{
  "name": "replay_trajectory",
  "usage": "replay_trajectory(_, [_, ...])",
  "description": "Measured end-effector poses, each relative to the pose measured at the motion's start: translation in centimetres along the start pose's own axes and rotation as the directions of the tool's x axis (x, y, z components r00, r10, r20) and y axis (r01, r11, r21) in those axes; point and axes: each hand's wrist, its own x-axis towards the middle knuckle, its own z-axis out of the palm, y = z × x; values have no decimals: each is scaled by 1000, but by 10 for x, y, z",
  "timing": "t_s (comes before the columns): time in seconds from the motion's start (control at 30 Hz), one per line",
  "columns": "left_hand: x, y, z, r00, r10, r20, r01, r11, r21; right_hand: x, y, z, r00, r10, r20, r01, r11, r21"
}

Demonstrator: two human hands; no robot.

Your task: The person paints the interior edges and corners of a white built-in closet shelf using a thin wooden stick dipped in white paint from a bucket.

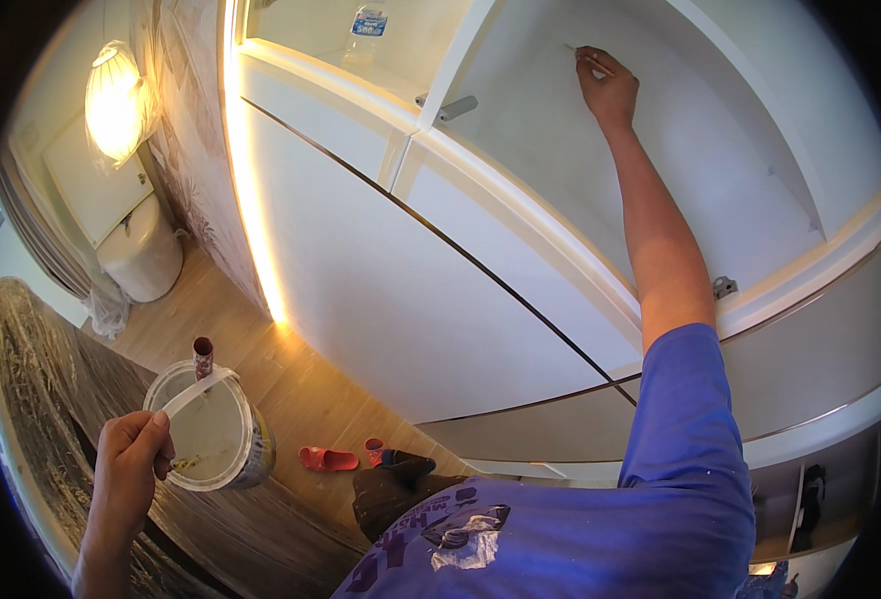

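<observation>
My right hand (610, 95) is raised inside an open white cabinet (530, 125). Its fingers pinch a thin, pale, pencil-like stick (597, 66), with the tip close to the back panel. I cannot tell whether the tip touches it. Low on the left, my left hand (131, 454) is closed on one end of a narrow, flat, whitish strip (196, 391), whose exact kind is unclear. The strip's free end points up and right, over a lidded plastic bucket (259, 449) in the view.
A plastic bottle (366, 28) stands in the left cabinet compartment. Grey hinges (457, 108) sit at the divider. By the bucket is a dark red tube (203, 357). Red slippers (327, 459) are near the floor. A glowing lamp (116, 105) hangs at left, above a white rounded cabinet (141, 250).
</observation>
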Motion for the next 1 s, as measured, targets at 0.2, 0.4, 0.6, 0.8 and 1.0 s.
replay_trajectory(0.2, [1,0,0,1000,13,7,-13,1000,3,-5,1,4,1000,10,0,-10,1000,-5])
replay_trajectory(0.4, [1,0,-1,1000,-10,13,10,1000,2,-8,-1,4,991,64,119,-58,997,-51])
replay_trajectory(0.6, [0,2,0,1000,-11,12,11,1000,3,-1,-1,5,999,9,31,-8,1000,-12])
replay_trajectory(0.8, [1,3,1,1000,7,21,-7,1000,-4,7,1,5,994,-73,-85,74,997,8])
replay_trajectory(1.0, [-1,3,1,1000,6,10,-6,1000,-5,7,-4,4,992,-45,-121,44,999,-6])
